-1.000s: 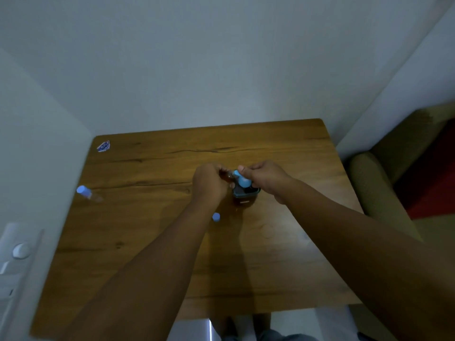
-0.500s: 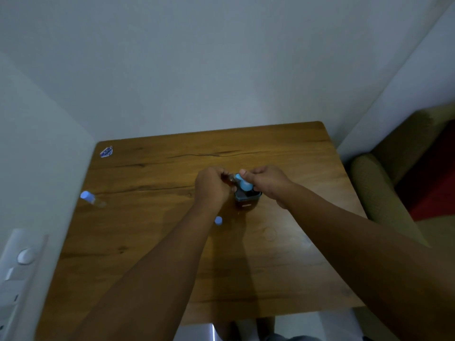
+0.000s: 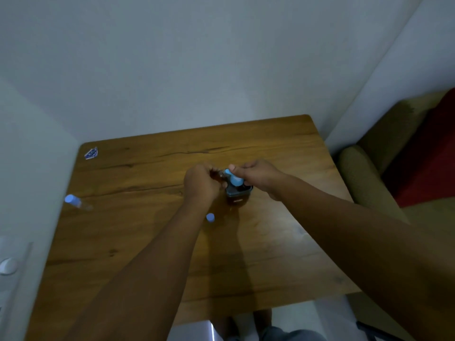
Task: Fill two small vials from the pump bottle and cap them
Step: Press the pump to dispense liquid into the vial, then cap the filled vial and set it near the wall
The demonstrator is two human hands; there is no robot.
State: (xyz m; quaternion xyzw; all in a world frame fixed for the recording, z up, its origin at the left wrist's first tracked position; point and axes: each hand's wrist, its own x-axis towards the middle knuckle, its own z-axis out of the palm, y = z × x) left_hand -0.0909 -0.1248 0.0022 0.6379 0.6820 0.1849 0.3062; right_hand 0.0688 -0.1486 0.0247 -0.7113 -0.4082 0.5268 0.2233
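Note:
A dark pump bottle [image 3: 238,193] with a light blue pump head stands in the middle of the wooden table [image 3: 152,242]. My right hand [image 3: 258,177] rests on the pump head, thumb on top. My left hand [image 3: 200,183] is closed around a small vial held at the pump's nozzle; the vial is almost wholly hidden by the fingers. A loose blue cap [image 3: 210,217] lies on the table just below my left wrist. A second clear vial with a blue cap [image 3: 75,201] lies on its side near the table's left edge.
A small blue and white sticker [image 3: 91,153] sits at the table's far left corner. Walls close in behind and on the left. An olive armchair [image 3: 364,183] with a red cushion stands to the right. A white switch plate [image 3: 8,267] is at the lower left.
Both hands stay at the pump bottle. The view has shifted slightly; the hands and bottle hold the same pose against each other.

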